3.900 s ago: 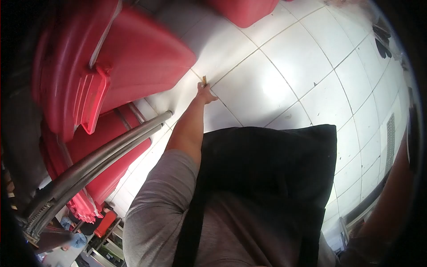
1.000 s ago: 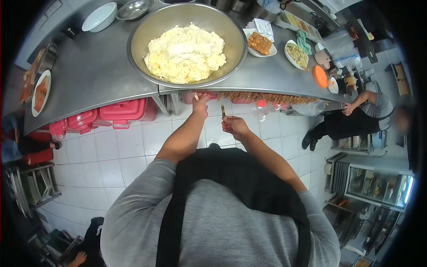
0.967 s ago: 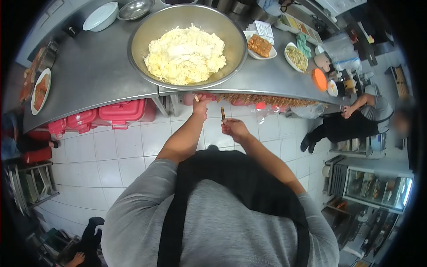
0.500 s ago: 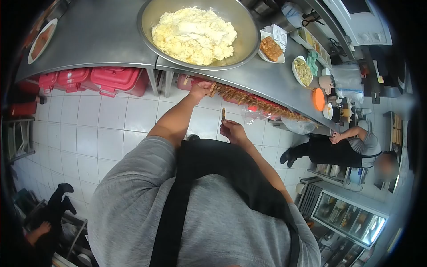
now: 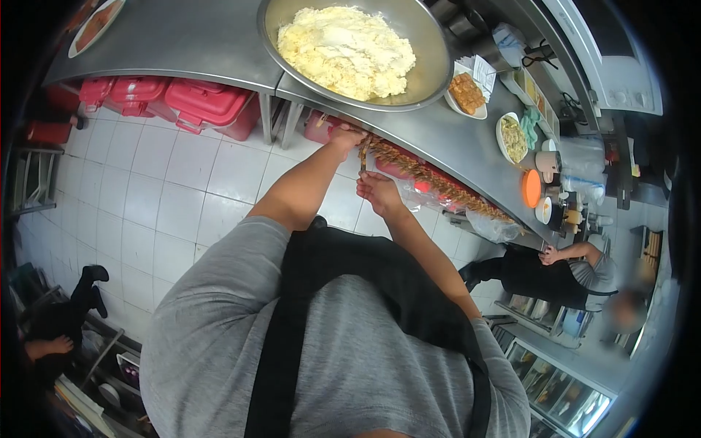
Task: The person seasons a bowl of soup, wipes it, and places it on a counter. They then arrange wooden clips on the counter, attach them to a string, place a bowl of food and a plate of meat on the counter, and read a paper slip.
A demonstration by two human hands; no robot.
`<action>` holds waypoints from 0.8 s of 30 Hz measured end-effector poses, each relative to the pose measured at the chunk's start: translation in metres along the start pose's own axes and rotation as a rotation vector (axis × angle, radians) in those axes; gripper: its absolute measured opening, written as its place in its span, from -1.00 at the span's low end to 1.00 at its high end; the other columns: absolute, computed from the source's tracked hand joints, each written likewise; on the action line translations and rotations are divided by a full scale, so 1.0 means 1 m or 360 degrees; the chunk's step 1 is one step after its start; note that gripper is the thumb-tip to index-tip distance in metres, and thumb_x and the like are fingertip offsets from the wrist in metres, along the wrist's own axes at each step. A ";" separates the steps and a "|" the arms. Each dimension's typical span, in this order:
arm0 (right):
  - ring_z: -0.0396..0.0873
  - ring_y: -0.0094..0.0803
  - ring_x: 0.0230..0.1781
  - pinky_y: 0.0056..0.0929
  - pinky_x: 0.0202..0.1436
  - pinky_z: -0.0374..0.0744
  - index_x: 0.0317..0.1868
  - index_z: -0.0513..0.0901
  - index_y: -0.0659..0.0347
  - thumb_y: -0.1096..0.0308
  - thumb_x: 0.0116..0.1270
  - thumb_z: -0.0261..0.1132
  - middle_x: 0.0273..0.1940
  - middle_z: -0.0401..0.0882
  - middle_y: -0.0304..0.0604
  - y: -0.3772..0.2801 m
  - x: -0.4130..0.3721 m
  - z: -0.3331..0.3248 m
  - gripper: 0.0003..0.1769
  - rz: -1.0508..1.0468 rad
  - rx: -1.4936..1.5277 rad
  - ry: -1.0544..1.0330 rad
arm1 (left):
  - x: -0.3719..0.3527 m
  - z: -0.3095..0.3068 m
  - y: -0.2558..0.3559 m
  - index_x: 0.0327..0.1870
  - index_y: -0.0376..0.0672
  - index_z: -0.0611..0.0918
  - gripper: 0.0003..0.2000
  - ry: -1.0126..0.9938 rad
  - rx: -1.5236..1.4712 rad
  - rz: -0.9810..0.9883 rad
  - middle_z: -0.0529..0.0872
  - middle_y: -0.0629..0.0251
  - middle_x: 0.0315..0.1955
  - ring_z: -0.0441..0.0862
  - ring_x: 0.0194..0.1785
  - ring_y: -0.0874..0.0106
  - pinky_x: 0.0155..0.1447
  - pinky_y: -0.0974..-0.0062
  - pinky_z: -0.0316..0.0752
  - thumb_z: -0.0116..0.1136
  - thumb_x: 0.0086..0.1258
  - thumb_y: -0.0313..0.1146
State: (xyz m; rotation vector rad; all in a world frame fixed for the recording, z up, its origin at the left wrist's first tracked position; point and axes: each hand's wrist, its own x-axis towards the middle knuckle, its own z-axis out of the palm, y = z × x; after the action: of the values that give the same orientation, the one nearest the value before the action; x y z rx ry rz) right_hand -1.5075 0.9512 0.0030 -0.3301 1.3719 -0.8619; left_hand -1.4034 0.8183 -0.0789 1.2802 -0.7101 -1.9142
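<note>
**Two hands meet at the front lip of a steel kitchen counter, one pinching a thin stick**

Seen from above the person's head: a grey shirt and black apron fill the lower frame, and both bare arms reach forward to the counter (image 5: 182, 44).

The right hand (image 5: 377, 191) has its fingertips pinched shut on the lower end of a short, thin stick (image 5: 362, 157). The stick stands almost upright with its upper end free, probably so that end can be aimed. Its tip sits just beside the left hand (image 5: 347, 137).

The left hand is pressed against the counter's front lip, at the near end of a row of skewers (image 5: 438, 186). Its fingers are curled inward. The view is too small to tell whether they grip the skewers or only steady them.

The row of skewers runs along the lip, away to the right, seemingly set there within easy reach. Above it on the counter sits a wide metal bowl (image 5: 431, 69) heaped with pale yellow food. Small dishes (image 5: 467, 91) trail off to the right.

Room is tight upward, where the bowl's rim overhangs close to the hands. Below them the white tiled floor (image 5: 168, 197) is open. Red lidded bins (image 5: 204, 102) sit under the counter to the left, and a co-worker (image 5: 562, 266) bends at the counter's far right, well apart.
</note>
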 end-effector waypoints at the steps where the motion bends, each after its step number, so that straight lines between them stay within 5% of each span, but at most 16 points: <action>1: 0.51 -0.44 -0.42 -0.46 -0.27 0.54 -0.19 0.52 0.26 0.39 0.24 0.27 -0.39 0.54 -0.20 0.001 0.005 -0.001 -0.82 0.0001 0.0010 0.0009 | -0.005 -0.002 0.003 -0.23 -0.14 0.53 -0.80 0.0021 -0.0067 0.0049 0.64 0.29 -0.30 0.58 -0.31 0.50 -0.28 0.60 0.45 0.29 0.16 -0.42; 11: 0.52 -0.37 -0.40 -0.40 -0.25 0.57 -0.20 0.51 0.25 0.42 0.29 0.19 -0.37 0.54 -0.15 -0.003 0.042 0.004 -0.89 -0.0004 0.0221 0.0000 | -0.038 -0.011 0.026 -0.25 -0.16 0.52 -0.88 -0.0034 -0.0081 0.0111 0.63 0.28 -0.28 0.59 -0.21 0.48 -0.15 0.57 0.52 0.18 0.23 -0.49; 20: 0.54 -0.32 -0.35 -0.40 -0.15 0.57 -0.17 0.42 0.25 0.35 0.28 0.20 -0.34 0.55 -0.12 -0.015 0.024 0.038 -0.80 0.0309 -0.0231 0.0257 | -0.046 -0.027 0.015 -0.29 -0.13 0.54 -0.92 -0.0137 -0.0200 0.0098 0.63 0.32 -0.29 0.58 -0.20 0.52 -0.16 0.59 0.47 0.19 0.25 -0.46; 23: 0.51 -0.34 -0.25 -0.44 -0.16 0.54 -0.19 0.46 0.23 0.30 0.21 0.23 -0.26 0.54 -0.10 -0.030 0.019 0.047 -0.76 0.0247 0.0206 0.0136 | -0.045 -0.025 0.017 -0.30 -0.10 0.53 -0.91 -0.0174 -0.0172 0.0056 0.63 0.35 -0.28 0.56 -0.20 0.55 -0.14 0.62 0.43 0.20 0.23 -0.46; 24: 0.48 -0.32 -0.18 -0.39 -0.12 0.51 -0.18 0.47 0.23 0.29 0.17 0.25 -0.20 0.52 -0.11 -0.029 0.025 0.042 -0.74 0.0099 0.0019 0.0288 | -0.044 -0.025 0.017 -0.30 -0.08 0.53 -0.90 -0.0196 -0.0168 0.0056 0.63 0.37 -0.28 0.55 -0.20 0.56 -0.14 0.62 0.41 0.20 0.23 -0.46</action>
State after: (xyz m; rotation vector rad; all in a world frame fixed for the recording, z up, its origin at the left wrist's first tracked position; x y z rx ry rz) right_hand -1.4791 0.9035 0.0132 -0.2026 1.5359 -0.8639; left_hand -1.3650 0.8428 -0.0509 1.0863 -0.6792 -1.9874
